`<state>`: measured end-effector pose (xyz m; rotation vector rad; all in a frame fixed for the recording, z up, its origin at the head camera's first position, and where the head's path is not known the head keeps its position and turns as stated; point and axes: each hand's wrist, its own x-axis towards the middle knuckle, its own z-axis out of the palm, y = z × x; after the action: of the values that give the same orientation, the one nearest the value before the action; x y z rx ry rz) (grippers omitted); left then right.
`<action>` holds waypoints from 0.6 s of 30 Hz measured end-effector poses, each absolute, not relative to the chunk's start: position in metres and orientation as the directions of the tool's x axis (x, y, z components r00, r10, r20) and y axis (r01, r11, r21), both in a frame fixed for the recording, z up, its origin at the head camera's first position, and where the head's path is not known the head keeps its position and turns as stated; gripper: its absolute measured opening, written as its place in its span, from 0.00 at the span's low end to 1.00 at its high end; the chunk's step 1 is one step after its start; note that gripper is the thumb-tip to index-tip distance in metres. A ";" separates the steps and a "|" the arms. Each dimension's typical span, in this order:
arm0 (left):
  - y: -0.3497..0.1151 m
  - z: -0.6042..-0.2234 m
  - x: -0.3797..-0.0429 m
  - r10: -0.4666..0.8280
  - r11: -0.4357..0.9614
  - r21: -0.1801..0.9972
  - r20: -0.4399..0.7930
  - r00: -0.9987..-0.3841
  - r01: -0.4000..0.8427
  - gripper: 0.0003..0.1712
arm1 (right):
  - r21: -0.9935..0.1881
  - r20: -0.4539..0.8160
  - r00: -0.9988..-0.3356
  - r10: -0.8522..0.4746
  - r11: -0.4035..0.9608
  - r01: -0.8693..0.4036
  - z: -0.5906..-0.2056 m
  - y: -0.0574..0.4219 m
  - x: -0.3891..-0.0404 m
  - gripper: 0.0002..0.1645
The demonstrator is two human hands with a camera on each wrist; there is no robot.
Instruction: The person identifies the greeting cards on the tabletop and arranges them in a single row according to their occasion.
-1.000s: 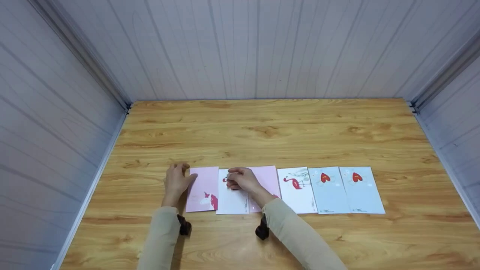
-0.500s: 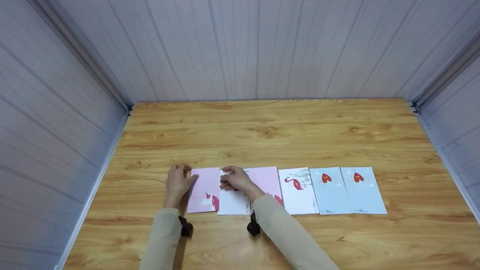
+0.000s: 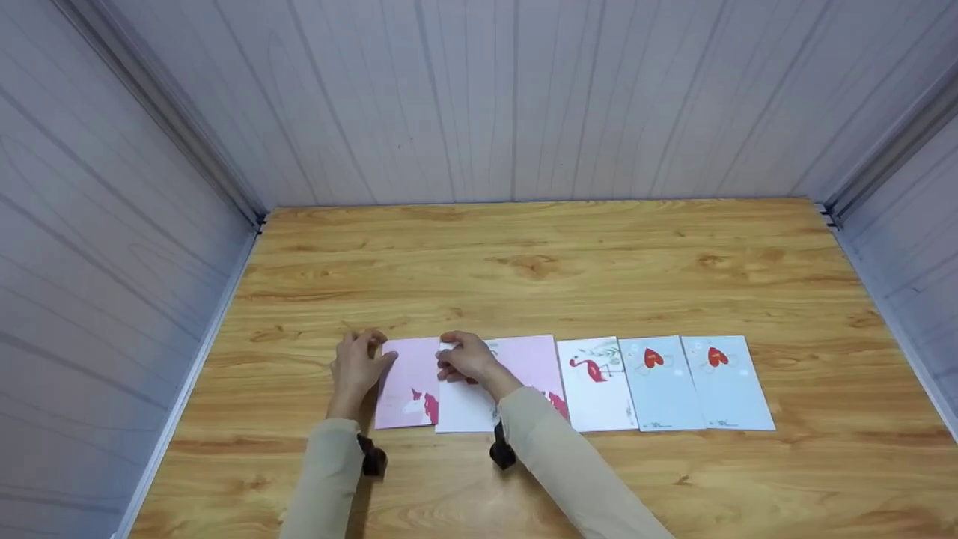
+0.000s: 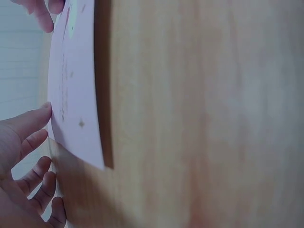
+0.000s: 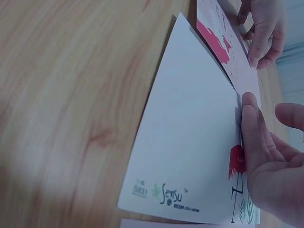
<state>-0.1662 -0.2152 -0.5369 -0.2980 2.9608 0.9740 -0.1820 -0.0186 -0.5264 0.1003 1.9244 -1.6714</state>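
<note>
In the head view, a pink card [image 3: 408,368] with a unicorn lies at the left end of a row of cards. My left hand [image 3: 358,374] pinches its upper left corner between thumb and index finger; the left wrist view shows the thumb [image 4: 35,122] along the card's edge. My right hand [image 3: 471,359] reaches across a white flamingo card [image 3: 460,408], covering most of its picture. In the right wrist view its extended fingers [image 5: 251,126] touch down where the flamingo card [image 5: 185,118] meets the pink card [image 5: 223,35], with the thumb apart.
Rightward in the row lie a second pink unicorn card [image 3: 528,363], partly under the right forearm, another flamingo card [image 3: 599,404] and two pale blue heart cards [image 3: 666,397]. The wooden table [image 3: 524,262] is enclosed by panelled walls [image 3: 479,97].
My right hand has shifted left across the flamingo card, toward the first pink card, then nearly stopped. The left hand stays at the pink card's corner.
</note>
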 end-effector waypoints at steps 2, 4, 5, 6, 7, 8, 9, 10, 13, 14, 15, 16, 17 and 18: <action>-0.215 -0.537 -0.167 -0.179 0.788 0.586 -0.074 -0.981 -0.188 0.16 | -0.884 -0.465 -0.829 -0.311 0.219 0.414 -0.526 -0.019 -0.182 0.24; -0.215 -0.537 -0.167 -0.179 0.790 0.583 -0.079 -0.981 -0.191 0.16 | -0.883 -0.465 -0.828 -0.313 0.228 0.410 -0.526 -0.019 -0.182 0.24; -0.215 -0.537 -0.167 -0.178 0.790 0.582 -0.080 -0.981 -0.191 0.16 | -0.881 -0.468 -0.825 -0.316 0.232 0.412 -0.525 -0.018 -0.181 0.24; -0.215 -0.537 -0.167 -0.177 0.792 0.580 -0.083 -0.981 -0.192 0.16 | -0.881 -0.469 -0.824 -0.319 0.234 0.411 -0.526 -0.018 -0.181 0.24; -0.215 -0.537 -0.168 -0.176 0.791 0.580 -0.088 -0.980 -0.194 0.16 | -0.881 -0.469 -0.823 -0.322 0.234 0.411 -0.526 -0.018 -0.181 0.24; -0.215 -0.537 -0.168 -0.175 0.790 0.581 -0.094 -0.980 -0.197 0.16 | -0.881 -0.469 -0.821 -0.325 0.234 0.411 -0.526 -0.018 -0.181 0.24; -0.215 -0.536 -0.168 -0.172 0.786 0.586 -0.100 -0.980 -0.198 0.16 | -0.882 -0.468 -0.821 -0.327 0.231 0.411 -0.526 -0.018 -0.182 0.24; -0.215 -0.536 -0.168 -0.170 0.782 0.590 -0.107 -0.980 -0.200 0.16 | -0.882 -0.468 -0.821 -0.327 0.230 0.411 -0.526 -0.018 -0.181 0.24; -0.215 -0.535 -0.170 -0.168 0.771 0.604 -0.117 -0.979 -0.204 0.15 | -0.887 -0.460 -0.823 -0.332 0.219 0.408 -0.527 -0.018 -0.181 0.25; -0.214 -0.536 -0.170 -0.163 0.765 0.613 -0.113 -0.980 -0.198 0.15 | -0.887 -0.459 -0.824 -0.333 0.217 0.407 -0.527 -0.018 -0.181 0.25; -0.214 -0.536 -0.170 -0.156 0.760 0.623 -0.106 -0.982 -0.188 0.15 | -0.887 -0.459 -0.824 -0.333 0.217 0.406 -0.527 -0.018 -0.181 0.25; -0.214 -0.537 -0.170 -0.149 0.753 0.634 -0.095 -0.984 -0.175 0.15 | -0.887 -0.460 -0.823 -0.334 0.216 0.408 -0.527 -0.018 -0.181 0.25; -0.214 -0.538 -0.171 -0.141 0.745 0.648 -0.084 -0.986 -0.161 0.15 | -0.887 -0.460 -0.822 -0.335 0.215 0.409 -0.527 -0.018 -0.181 0.25; -0.214 -0.538 -0.171 -0.131 0.734 0.663 -0.072 -0.989 -0.146 0.15 | -0.887 -0.460 -0.822 -0.336 0.213 0.410 -0.527 -0.017 -0.181 0.26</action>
<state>-0.1707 -0.2140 -0.5382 -0.2322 2.9068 1.1143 -0.1809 -0.0174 -0.5270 0.0680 1.9131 -1.6657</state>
